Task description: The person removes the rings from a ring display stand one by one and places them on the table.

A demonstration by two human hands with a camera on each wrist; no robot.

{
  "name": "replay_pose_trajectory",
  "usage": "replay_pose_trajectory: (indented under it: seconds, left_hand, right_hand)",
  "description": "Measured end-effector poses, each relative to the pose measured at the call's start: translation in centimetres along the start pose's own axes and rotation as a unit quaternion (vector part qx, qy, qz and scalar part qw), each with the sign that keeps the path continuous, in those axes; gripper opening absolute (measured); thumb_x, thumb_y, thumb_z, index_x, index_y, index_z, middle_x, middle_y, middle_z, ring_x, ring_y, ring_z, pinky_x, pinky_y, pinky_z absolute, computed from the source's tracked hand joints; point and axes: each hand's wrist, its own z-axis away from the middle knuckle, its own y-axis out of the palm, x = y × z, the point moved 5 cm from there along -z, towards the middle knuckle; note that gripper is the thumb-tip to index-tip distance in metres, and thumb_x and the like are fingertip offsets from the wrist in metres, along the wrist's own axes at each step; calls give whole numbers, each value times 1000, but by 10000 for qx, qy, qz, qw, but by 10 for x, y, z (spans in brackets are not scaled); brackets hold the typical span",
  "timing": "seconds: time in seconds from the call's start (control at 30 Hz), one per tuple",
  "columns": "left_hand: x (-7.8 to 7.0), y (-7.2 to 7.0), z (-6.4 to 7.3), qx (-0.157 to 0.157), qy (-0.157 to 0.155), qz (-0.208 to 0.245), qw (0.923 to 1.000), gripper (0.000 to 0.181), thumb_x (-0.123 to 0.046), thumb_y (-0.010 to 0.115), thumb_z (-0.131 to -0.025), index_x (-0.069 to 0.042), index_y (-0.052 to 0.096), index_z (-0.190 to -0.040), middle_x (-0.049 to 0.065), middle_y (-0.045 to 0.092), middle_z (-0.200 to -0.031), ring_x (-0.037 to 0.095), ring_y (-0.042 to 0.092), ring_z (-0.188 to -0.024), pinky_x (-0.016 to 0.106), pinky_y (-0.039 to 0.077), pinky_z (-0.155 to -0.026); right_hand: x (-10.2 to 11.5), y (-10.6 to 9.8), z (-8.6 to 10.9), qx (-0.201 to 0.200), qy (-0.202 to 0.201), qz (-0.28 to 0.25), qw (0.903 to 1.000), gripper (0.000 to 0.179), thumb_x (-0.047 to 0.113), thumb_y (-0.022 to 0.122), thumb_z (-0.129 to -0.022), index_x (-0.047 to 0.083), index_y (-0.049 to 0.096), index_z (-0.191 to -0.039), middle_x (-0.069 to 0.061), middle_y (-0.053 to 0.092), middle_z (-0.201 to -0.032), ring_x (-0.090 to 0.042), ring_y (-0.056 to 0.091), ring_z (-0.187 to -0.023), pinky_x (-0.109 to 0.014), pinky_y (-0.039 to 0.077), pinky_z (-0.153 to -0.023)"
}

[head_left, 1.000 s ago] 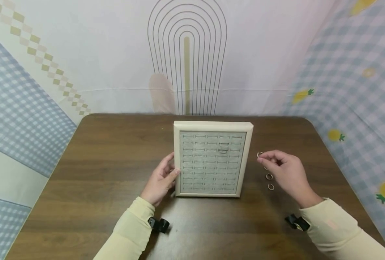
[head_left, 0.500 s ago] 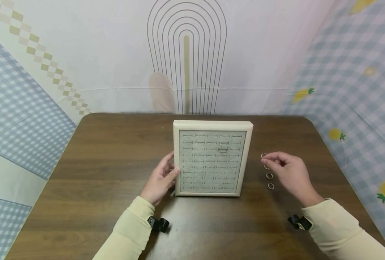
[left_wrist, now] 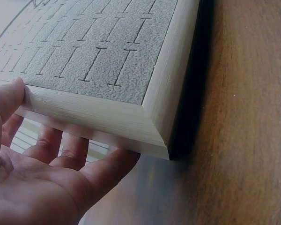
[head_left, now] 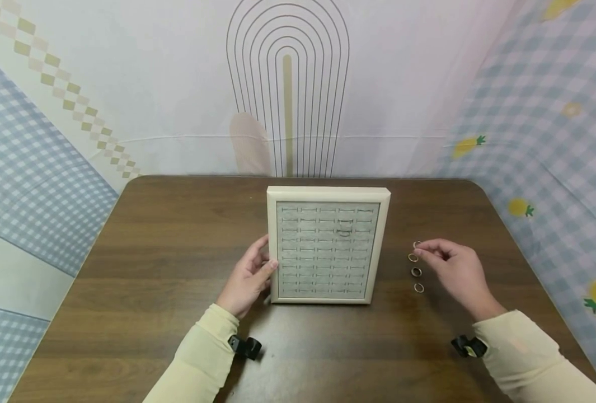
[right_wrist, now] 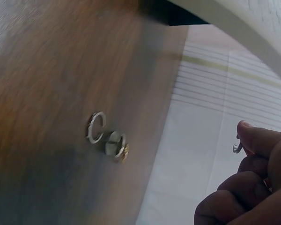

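A ring display board [head_left: 329, 194] with a cream frame and grey slotted padding stands upright on the table. My left hand [head_left: 244, 280] grips its left side, thumb on the front edge and fingers behind, as the left wrist view also shows. A ring [head_left: 345, 228] sits in an upper slot, right of centre. To the right of the board, my right hand [head_left: 456, 274] pinches a small silver ring [right_wrist: 237, 148] between thumb and forefinger. Below its fingertips lie a gold-coloured ring [head_left: 413, 258], a wide ring [head_left: 416, 272] and a thin silver ring [head_left: 418, 288], in a column.
The brown wooden table [head_left: 177, 235] runs back to a white patterned cloth [head_left: 177, 84]. A checked cloth [head_left: 544, 129] hangs along the right side. Small black cameras sit on both wrists above pale yellow sleeves [head_left: 519, 341].
My right hand has drifted right and slightly down with the pinched ring, away from the board, uncovering the gold-coloured ring. My left hand and the board have stayed put.
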Motion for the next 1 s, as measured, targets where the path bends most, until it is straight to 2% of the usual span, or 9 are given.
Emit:
replay_pose_trajectory:
  seconds: [0.5,0.73,1.0]
  left_hand:
    - [-1,1,1,-42,-44,5,10000,59,-4,54,-102,-25,37,-154,15,61,-124,25,64,-104,41,55,-84]
    - [0,0,1,-40,-63,-13,10000,58,-4,54,-102,-25,37,-154,16,61,-125,25,63,-104,41,55,-84]
    - [1,0,0,-7,-33,-16,10000,58,-4,53,-102,-26,37,-153,15,61,-125,26,63,-107,43,55,-88]
  right_hand:
    - [-27,2,-1,-25,112,226,9997,12,19,77,-90,8,79,-94,-7,74,-79,-1,48,-58,-20,37,-52]
    - [-36,3,-2,20,159,292,9994,11,18,77,-90,8,78,-94,-7,73,-77,-2,46,-56,-22,36,-51]
    - [-49,4,-5,251,328,365,9985,16,23,73,-94,8,78,-96,-11,76,-93,1,52,-65,-21,39,-57]
